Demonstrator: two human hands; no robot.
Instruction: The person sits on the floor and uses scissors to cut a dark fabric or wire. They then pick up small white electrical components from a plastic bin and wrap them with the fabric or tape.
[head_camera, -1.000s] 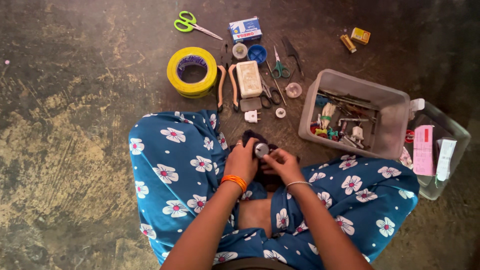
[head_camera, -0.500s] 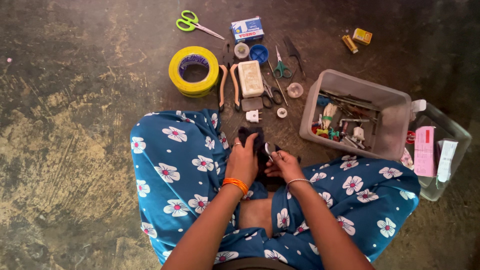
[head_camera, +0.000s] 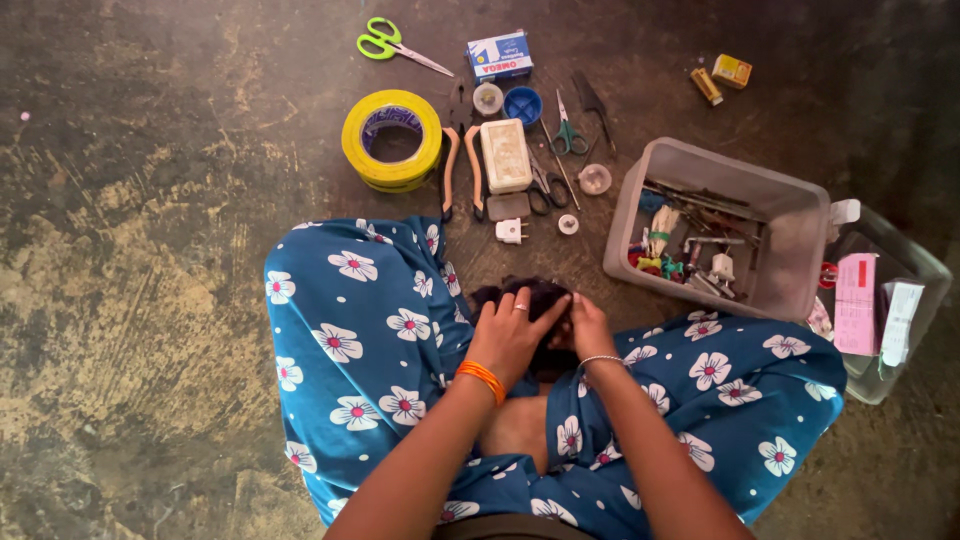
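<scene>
A small dark object (head_camera: 535, 300) sits in our lap between the crossed knees, and both hands are on it. Our left hand (head_camera: 510, 335) lies flat over it, fingers spread and loosely curved, pressing rather than clenching. Our right hand (head_camera: 590, 330) curls in from the side and touches its edge; we cannot tell whether those fingers pinch anything, since the left hand covers them. The object is too shadowed to name; it may be a dark casing or cloth.

To work it well, we should keep it braced against the blue flowered fabric (head_camera: 370, 320) and let the right fingertips do the fine work.

Just ahead on the floor lie a white plug (head_camera: 510, 231), pliers (head_camera: 460, 170), a yellow tape roll (head_camera: 392, 140) and green scissors (head_camera: 385, 40); a grey bin of parts (head_camera: 720, 235) stands to the right.
</scene>
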